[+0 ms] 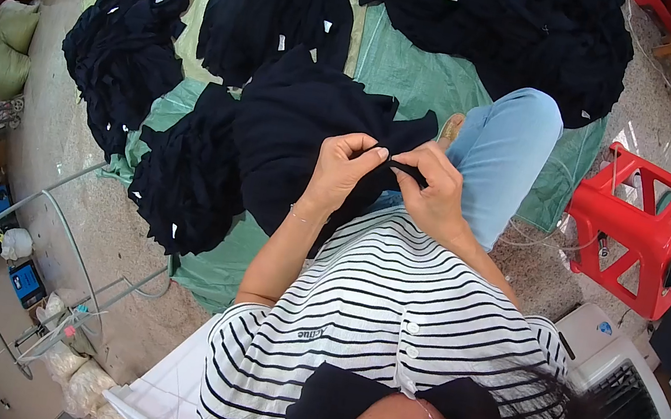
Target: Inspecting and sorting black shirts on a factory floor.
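Centrally, the left hand (341, 168) and the right hand (436, 193) meet over a dark navy garment (302, 146) draped across the person's lap. Left hand: fingers curled shut, grip pinching a fold of the cloth at its upper edge. Right hand: fingers likewise closed, grip nipping the same fold just beside the left thumb; the two hands nearly touch. The garment hangs from the hands toward the left of the picture, covering the left knee, while the right knee in light blue trousers (503, 162) is bare of cloth. Below the hands, a black-and-white striped shirt (371, 313) with white buttons. On the floor, a green tarpaulin (412, 71) carries several heaps of like dark garments: one heap at far left (123, 54), one at upper middle (276, 4), one at upper right (516, 31), and one just beside the left knee (186, 176). A red plastic stool (634, 228) stands to the right, off the tarpaulin, with a white slatted crate (630, 410) near it.
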Motion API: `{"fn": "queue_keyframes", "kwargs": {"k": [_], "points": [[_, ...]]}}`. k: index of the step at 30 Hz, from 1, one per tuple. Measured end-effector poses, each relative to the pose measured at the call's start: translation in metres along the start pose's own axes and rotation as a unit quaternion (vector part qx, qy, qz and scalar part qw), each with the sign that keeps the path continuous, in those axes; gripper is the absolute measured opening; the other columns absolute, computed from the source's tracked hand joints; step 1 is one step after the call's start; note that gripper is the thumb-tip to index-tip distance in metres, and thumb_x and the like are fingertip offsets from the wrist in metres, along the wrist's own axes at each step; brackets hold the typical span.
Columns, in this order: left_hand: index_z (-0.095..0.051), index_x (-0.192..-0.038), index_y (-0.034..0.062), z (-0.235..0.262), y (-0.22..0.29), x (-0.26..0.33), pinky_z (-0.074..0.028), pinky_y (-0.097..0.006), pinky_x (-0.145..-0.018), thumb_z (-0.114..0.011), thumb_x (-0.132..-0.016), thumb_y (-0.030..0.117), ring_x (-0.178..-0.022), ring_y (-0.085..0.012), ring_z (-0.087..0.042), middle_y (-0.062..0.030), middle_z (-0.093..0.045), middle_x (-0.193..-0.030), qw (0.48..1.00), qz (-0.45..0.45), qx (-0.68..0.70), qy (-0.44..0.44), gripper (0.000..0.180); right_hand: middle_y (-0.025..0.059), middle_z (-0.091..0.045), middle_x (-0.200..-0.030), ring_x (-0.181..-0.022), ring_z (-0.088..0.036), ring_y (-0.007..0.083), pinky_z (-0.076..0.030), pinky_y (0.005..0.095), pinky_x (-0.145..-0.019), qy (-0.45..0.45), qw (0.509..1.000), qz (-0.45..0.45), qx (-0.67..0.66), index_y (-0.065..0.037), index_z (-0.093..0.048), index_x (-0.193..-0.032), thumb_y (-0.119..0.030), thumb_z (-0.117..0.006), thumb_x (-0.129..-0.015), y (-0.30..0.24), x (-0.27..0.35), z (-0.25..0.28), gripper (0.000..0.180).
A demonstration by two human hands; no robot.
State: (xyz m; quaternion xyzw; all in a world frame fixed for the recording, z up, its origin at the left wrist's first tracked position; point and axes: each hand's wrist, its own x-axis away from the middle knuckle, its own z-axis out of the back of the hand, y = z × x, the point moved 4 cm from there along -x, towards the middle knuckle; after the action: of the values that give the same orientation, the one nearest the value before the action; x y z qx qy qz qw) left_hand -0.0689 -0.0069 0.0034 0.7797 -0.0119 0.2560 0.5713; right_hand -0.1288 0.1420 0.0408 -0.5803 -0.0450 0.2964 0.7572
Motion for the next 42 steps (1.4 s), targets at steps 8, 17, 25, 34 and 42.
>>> {"fn": "queue_keyframes", "kwargs": {"k": [8, 17, 25, 34, 42], "points": [[-0.064, -0.083, -0.0043, -0.002, 0.016, 0.006, -0.037, -0.026, -0.052, -0.071, -0.085, 0.007, -0.059, -0.0063, -0.045, -0.0041, -0.056, -0.065, 0.945, -0.168, -0.279, -0.026, 0.013, 0.0099, -0.061, -0.079, -0.07, -0.061, 0.023, -0.048, 0.0296, -0.059, -0.006, 0.999, 0.035, 0.029, 0.002, -0.067, -0.091, 0.013, -0.072, -0.066, 0.009, 0.007, -0.003, 0.027], [-0.067, -0.087, -0.0028, 0.001, 0.004, 0.015, -0.036, -0.018, -0.058, -0.075, -0.084, 0.005, -0.068, -0.0014, -0.045, 0.005, -0.055, -0.074, 0.97, -0.105, -0.215, -0.048, 0.012, 0.0078, -0.06, -0.078, -0.066, -0.061, 0.0205, -0.048, 0.0302, -0.055, -0.032, 0.999, -0.012, -0.02, 0.0, -0.068, -0.089, 0.009, -0.072, -0.07, 0.014, 0.005, -0.001, 0.021], [-0.067, -0.088, -0.002, -0.002, 0.0, 0.019, -0.036, -0.017, -0.059, -0.063, -0.09, 0.003, -0.067, -0.0005, -0.046, 0.0072, -0.056, -0.076, 0.967, -0.126, -0.22, -0.013, 0.007, 0.002, -0.062, -0.08, -0.07, -0.059, 0.0109, -0.046, 0.0239, -0.061, -0.072, 0.984, -0.127, -0.098, 0.0, -0.068, -0.089, 0.003, -0.072, -0.077, 0.031, 0.009, -0.005, 0.013], [-0.066, -0.08, 0.0036, -0.006, -0.02, 0.017, -0.037, -0.018, -0.06, -0.068, -0.087, 0.002, -0.066, 0.0002, -0.047, 0.0068, -0.059, -0.075, 0.989, 0.052, 0.12, 0.062, 0.008, -0.0081, -0.054, -0.086, -0.088, -0.048, 0.002, -0.035, 0.0177, -0.086, -0.088, 0.812, -0.421, -0.395, -0.008, -0.061, -0.092, -0.025, -0.068, -0.093, 0.058, 0.029, -0.032, 0.018], [-0.053, -0.13, 0.0048, -0.01, 0.041, 0.03, -0.031, -0.046, -0.108, -0.077, -0.076, 0.049, -0.131, -0.0314, -0.042, -0.0127, -0.052, -0.134, 0.832, -0.304, -0.46, 0.06, 0.074, 0.0164, -0.063, -0.076, -0.067, -0.061, 0.0281, -0.046, 0.0357, -0.06, -0.271, 0.956, 0.012, -0.108, 0.001, -0.063, -0.086, -0.014, -0.082, -0.072, -0.007, -0.014, 0.024, 0.028]]}}
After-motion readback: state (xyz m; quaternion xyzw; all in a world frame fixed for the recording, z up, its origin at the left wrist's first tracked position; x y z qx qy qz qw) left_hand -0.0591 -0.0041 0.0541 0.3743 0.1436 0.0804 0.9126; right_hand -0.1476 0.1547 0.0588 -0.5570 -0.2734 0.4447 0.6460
